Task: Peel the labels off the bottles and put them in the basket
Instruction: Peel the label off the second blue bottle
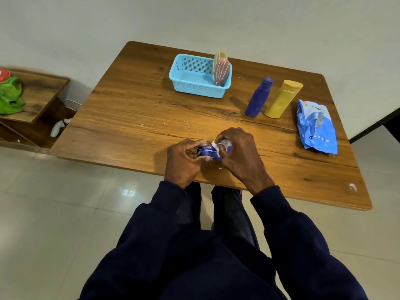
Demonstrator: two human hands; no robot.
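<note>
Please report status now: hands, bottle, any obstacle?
Left hand grips blue bottle. Right hand pinches label, partly torn. Basket holds two bottles. Way to basket free.

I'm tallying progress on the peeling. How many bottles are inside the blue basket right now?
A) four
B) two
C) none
B: a pale yellow bottle and a pink bottle in front of it stand leaning in the right end of the basket.
</note>
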